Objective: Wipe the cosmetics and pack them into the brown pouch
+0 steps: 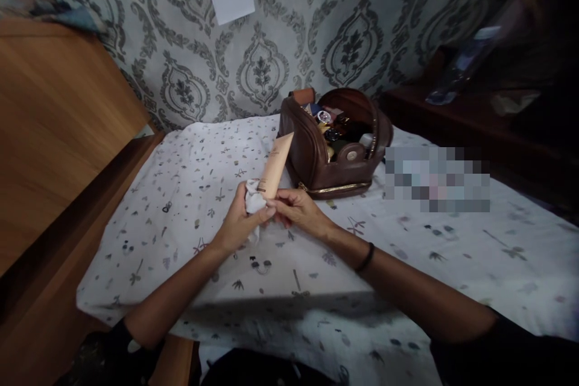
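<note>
A peach-coloured squeeze tube (275, 164) is held between my hands, tilted with its flat end up and its lower end down among my fingers. My left hand (242, 217) is closed around a crumpled white tissue (256, 202), which presses against the tube's lower end. My right hand (301, 212) pinches the tube near its bottom with thumb and fingers. Just behind the tube stands a brown leather bag (335, 151), unzipped at the top. Inside it lie several small items, among them a round white-faced one (324, 116). The tube's cap is hidden by my fingers.
A white patterned cloth (181, 175) covers the surface under my hands. At right, a blurred patch (436, 180) lies on the cloth. A clear bottle (464, 66) stands on a dark ledge. Wooden furniture (58, 108) borders the left; patterned wallpaper (262, 66) rises behind.
</note>
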`<state>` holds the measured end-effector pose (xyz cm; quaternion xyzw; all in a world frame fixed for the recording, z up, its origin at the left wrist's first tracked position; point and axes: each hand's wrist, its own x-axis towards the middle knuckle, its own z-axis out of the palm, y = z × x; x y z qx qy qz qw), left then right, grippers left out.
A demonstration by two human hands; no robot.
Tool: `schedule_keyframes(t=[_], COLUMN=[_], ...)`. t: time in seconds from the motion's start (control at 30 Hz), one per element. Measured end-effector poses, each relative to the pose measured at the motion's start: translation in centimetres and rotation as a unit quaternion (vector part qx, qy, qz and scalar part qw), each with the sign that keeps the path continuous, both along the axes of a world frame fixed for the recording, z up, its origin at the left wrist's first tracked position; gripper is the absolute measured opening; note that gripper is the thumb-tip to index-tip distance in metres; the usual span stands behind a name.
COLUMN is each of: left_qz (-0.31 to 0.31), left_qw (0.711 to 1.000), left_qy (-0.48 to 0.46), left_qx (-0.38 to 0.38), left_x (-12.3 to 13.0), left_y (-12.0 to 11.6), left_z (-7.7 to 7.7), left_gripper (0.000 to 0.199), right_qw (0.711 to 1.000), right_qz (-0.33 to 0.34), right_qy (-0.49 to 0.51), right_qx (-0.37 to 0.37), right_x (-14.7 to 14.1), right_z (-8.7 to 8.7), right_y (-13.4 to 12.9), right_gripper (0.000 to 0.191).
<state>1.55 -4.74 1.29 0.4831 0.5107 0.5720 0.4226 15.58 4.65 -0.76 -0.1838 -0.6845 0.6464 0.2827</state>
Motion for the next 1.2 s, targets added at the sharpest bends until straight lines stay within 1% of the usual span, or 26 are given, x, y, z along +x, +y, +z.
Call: schedule_keyframes(t=[0.1, 0.17, 0.27, 0.33, 0.4, 0.47, 0.53, 0.6, 0.67, 0.77, 0.83, 0.9, 0.97, 1.03, 1.1, 1.13, 1.2], left_qz=[0.006, 0.014, 0.023, 0.029, 0.036, 0.052, 0.073, 0.090, 0.095, 0.097, 0.096, 0.112, 0.142, 0.153, 0.141, 0.134, 0.130], left_qw=[1.000, 0.999, 0.990, 0.976, 0.962, 0.954, 0.956, 0.967, 0.980, 0.989, 0.991, 0.990, 0.986, 0.981, 0.968, 0.951, 0.901], left_qy=[0.018, 0.046, 0.136, 0.215, 0.271, 0.290, 0.277, 0.231, 0.169, 0.103, 0.084, 0.075, 0.072, 0.096, 0.177, 0.234, 0.336], left_qx=[-0.015, -0.014, -0.010, 0.001, 0.030, 0.061, 0.068, 0.054, 0.040, 0.037, 0.038, 0.043, 0.052, 0.064, 0.111, 0.152, 0.243], left_x=[-0.3, -0.8, -1.7, -2.3, -2.9, -3.3, -3.6, -3.7, -3.7, -3.3, -2.9, -2.5, -2.0, -1.6, -1.4, -1.4, -1.5], left_y=[-0.4, -0.9, -2.1, -3.0, -3.9, -4.6, -5.1, -5.3, -5.3, -5.1, -4.8, -4.5, -4.3, -4.3, -4.4, -4.4, -4.6], left_z=[0.4, 0.5, 0.6, 0.8, 1.1, 1.3, 1.2, 0.9, 0.6, 0.6, 0.8, 1.0, 1.2, 1.1, 1.0, 1.0, 0.9], left_gripper=[0.046, 0.045, 0.044, 0.043, 0.039, 0.037, 0.036, 0.037, 0.039, 0.041, 0.042, 0.043, 0.043, 0.042, 0.041, 0.041, 0.043], right_qw=[1.000, 1.000, 1.000, 1.000, 0.999, 0.992, 0.981, 0.974, 0.975, 0.982, 0.984, 0.980, 0.971, 0.957, 0.936, 0.922, 0.892], right_qz=[0.004, 0.005, -0.001, -0.004, -0.012, -0.014, -0.010, -0.007, -0.013, -0.029, -0.063, -0.115, -0.161, -0.192, -0.213, -0.219, -0.219], right_qy=[-0.017, -0.021, -0.023, -0.014, 0.021, 0.073, 0.113, 0.129, 0.136, 0.138, 0.140, 0.141, 0.147, 0.170, 0.207, 0.225, 0.247], right_qx=[0.016, 0.011, 0.005, -0.003, -0.040, -0.104, -0.160, -0.184, -0.175, -0.127, -0.093, -0.082, -0.097, -0.131, -0.187, -0.224, -0.310], right_x=[0.0, 0.0, 0.1, 0.1, 0.2, 0.3, 0.5, 0.7, 1.0, 1.6, 2.0, 2.3, 2.3, 2.1, 1.8, 1.6, 1.4], right_z=[-0.1, -0.1, -0.1, 0.0, 0.3, 0.8, 1.4, 2.0, 2.5, 2.5, 2.2, 1.9, 1.8, 1.9, 2.2, 2.3, 2.3], right_y=[0.2, 0.4, 0.5, 0.4, 0.0, -0.6, -1.3, -1.9, -2.3, -2.8, -3.4, -4.2, -5.3, -6.4, -7.2, -7.5, -8.1], right_gripper=[0.068, 0.070, 0.067, 0.064, 0.058, 0.061, 0.068, 0.063, 0.051, 0.038, 0.035, 0.034, 0.035, 0.036, 0.037, 0.038, 0.040])
